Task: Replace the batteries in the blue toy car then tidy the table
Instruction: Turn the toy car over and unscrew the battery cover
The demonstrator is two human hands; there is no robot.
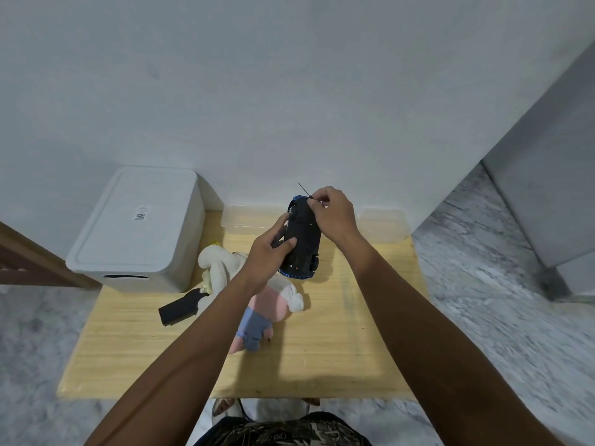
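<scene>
Toy car (301, 239) held upside down above the table (338, 333), left hand (270, 252) gripping its side, right hand (331, 214) pinching a thin tool (304, 190) at its far end; probably light, rigid plastic, best gripped across the body

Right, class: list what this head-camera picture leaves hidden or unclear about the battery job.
- Toy car: only its black underside shows; battery bay unreadable.
- Thin tool in right hand: its tip hidden by the fingers.
- Plush toy: partly covered by left hand and forearm.
- Batteries: none visible.
</scene>
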